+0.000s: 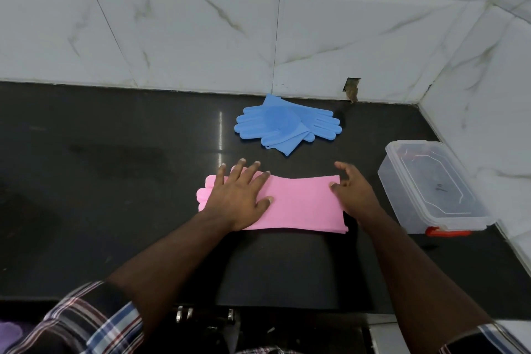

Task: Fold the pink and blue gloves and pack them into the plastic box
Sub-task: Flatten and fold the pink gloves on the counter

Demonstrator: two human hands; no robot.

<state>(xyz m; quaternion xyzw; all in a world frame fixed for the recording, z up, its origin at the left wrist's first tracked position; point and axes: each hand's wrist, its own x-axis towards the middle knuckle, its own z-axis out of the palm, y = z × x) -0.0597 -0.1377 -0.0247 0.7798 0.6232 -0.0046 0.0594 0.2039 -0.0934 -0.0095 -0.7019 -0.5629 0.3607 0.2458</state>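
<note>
Your left hand lies flat, fingers spread, on the pink gloves; your right hand, loosely curled, touches their cuff; blue gloves near the counter's back edge.

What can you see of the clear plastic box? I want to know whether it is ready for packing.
The plastic box is a clear, rectangular tub with rounded corners, resting on the black counter by the tiled side wall, right of the pink gloves. Its clear lid is on, so it is not yet ready. A red latch shows at the near end. Nothing touches it; whether it holds anything is unclear.
</note>
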